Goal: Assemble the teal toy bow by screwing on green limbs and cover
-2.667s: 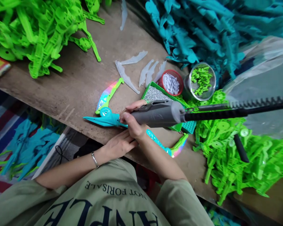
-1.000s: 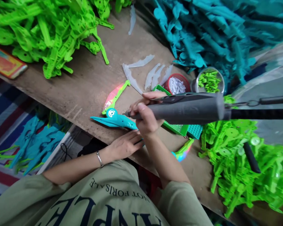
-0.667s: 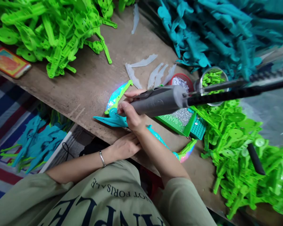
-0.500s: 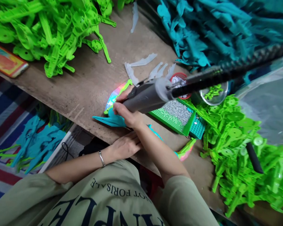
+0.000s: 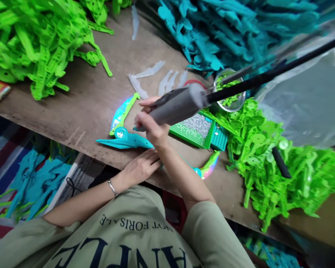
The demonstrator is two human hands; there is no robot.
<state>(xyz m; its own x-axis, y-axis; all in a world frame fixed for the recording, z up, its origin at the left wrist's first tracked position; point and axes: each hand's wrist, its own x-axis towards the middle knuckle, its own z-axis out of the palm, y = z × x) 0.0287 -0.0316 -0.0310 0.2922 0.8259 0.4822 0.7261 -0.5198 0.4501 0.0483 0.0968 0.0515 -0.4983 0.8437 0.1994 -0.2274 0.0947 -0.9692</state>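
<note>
My right hand (image 5: 152, 124) is closed around a grey electric screwdriver (image 5: 177, 104), whose tip points down left toward the work. Below it on the table lies a teal bow-shaped plastic part (image 5: 125, 141). At its left end a green arm (image 5: 125, 111) with a shiny iridescent face joins at a round disc; another green arm (image 5: 210, 165) shows at the right end. My left hand (image 5: 141, 167), with a silver bracelet at the wrist, lies flat with fingers stretched against the part's near side. My right forearm hides its fingertips and the part's middle.
A green basket of small metal screws (image 5: 197, 126) stands beside a bowl of green bits (image 5: 229, 89). Green parts (image 5: 259, 149) heap at right and upper left, teal parts (image 5: 226, 29) at the back. Translucent strips (image 5: 150, 70) lie mid-table. A black cable (image 5: 276, 74) runs from the screwdriver.
The screwdriver in my right hand has lifted off the round disc and shifted right along the teal part, uncovering the disc. My left hand stays on the part. The whole view has shifted slightly.
</note>
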